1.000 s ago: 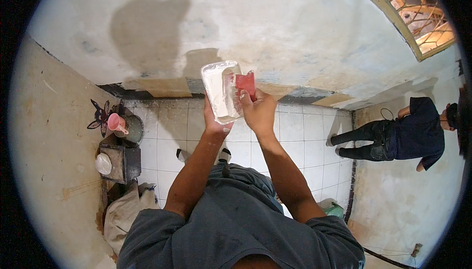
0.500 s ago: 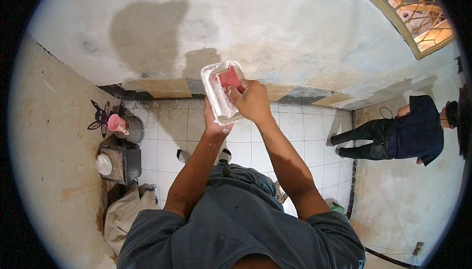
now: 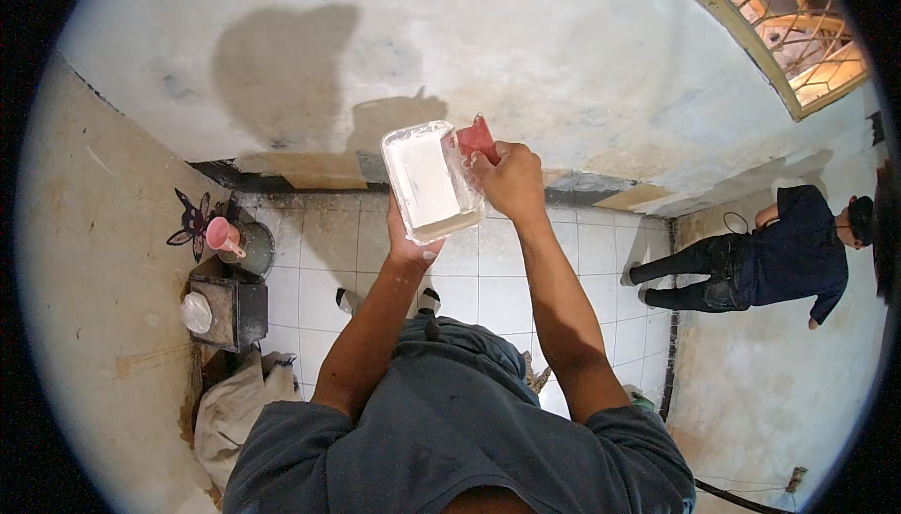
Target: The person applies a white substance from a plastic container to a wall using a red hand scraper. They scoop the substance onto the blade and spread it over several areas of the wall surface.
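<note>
My left hand [image 3: 410, 237] holds a white rectangular plastic tray [image 3: 424, 228] from underneath and the side, its fingers mostly hidden behind it. White paste [image 3: 420, 176] fills much of the tray's inside. My right hand [image 3: 507, 176] grips a red, flat scraper [image 3: 477, 138], with thumb pressed on it, at the tray's right rim. The scraper's lower part is smeared white.
A mottled wall [image 3: 497, 63] rises ahead above a tiled floor [image 3: 324, 237]. At left are a pink dipper [image 3: 221, 233], a bucket, a dark box [image 3: 239, 317] and pale sacking [image 3: 235, 406]. A person [image 3: 784, 260] faces the right wall, below a grilled window [image 3: 793, 21].
Half a second ago the red scraper was inside the tray; my right hand has since lifted it up and right to the rim. The paste's smooth white surface shows more now.
</note>
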Action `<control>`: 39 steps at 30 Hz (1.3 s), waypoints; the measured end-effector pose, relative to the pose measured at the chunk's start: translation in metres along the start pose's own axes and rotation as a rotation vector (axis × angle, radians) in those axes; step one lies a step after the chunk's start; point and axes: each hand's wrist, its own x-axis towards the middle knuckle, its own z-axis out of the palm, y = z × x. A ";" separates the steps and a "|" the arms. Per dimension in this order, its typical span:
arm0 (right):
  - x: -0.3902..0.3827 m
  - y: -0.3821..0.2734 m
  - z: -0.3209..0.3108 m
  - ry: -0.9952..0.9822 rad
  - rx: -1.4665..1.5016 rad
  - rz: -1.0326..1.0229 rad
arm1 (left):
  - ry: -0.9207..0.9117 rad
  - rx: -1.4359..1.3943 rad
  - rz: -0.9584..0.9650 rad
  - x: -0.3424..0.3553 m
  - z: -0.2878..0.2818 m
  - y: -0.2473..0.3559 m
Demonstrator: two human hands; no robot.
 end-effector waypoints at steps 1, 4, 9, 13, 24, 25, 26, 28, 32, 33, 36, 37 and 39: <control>-0.001 0.000 0.001 0.003 0.015 0.012 | 0.020 0.006 0.004 -0.001 0.003 0.000; -0.002 0.000 0.000 -0.001 0.055 0.018 | -0.001 0.037 0.017 0.000 -0.003 0.000; -0.006 -0.005 -0.003 0.028 0.130 0.011 | -0.019 0.065 0.046 0.001 -0.003 -0.002; -0.011 -0.005 -0.004 0.034 0.124 -0.032 | 0.047 0.033 0.070 0.001 0.005 -0.004; -0.035 -0.009 0.006 0.092 0.168 -0.280 | -0.068 0.007 0.022 0.000 0.015 0.000; -0.033 -0.011 0.005 0.090 0.269 -0.175 | -0.128 0.207 0.126 -0.004 0.025 -0.001; -0.031 -0.012 0.006 0.088 0.370 -0.069 | -0.160 0.308 0.176 -0.005 0.026 -0.002; -0.025 -0.012 0.004 0.088 0.338 -0.034 | -0.178 0.368 0.214 -0.006 0.025 0.001; -0.008 0.001 0.004 0.052 0.173 0.040 | 0.009 0.031 0.012 0.003 0.010 0.006; -0.007 0.000 0.005 0.035 0.159 0.037 | 0.009 0.030 0.010 0.003 0.010 0.007; -0.009 -0.010 0.008 0.024 0.251 0.040 | -0.003 0.037 -0.008 0.004 0.011 0.005; -0.009 -0.012 0.012 0.022 0.252 0.039 | 0.001 0.030 -0.006 0.006 0.010 0.004; -0.009 -0.016 0.019 0.025 0.159 0.018 | 0.006 0.021 -0.004 0.007 0.008 0.005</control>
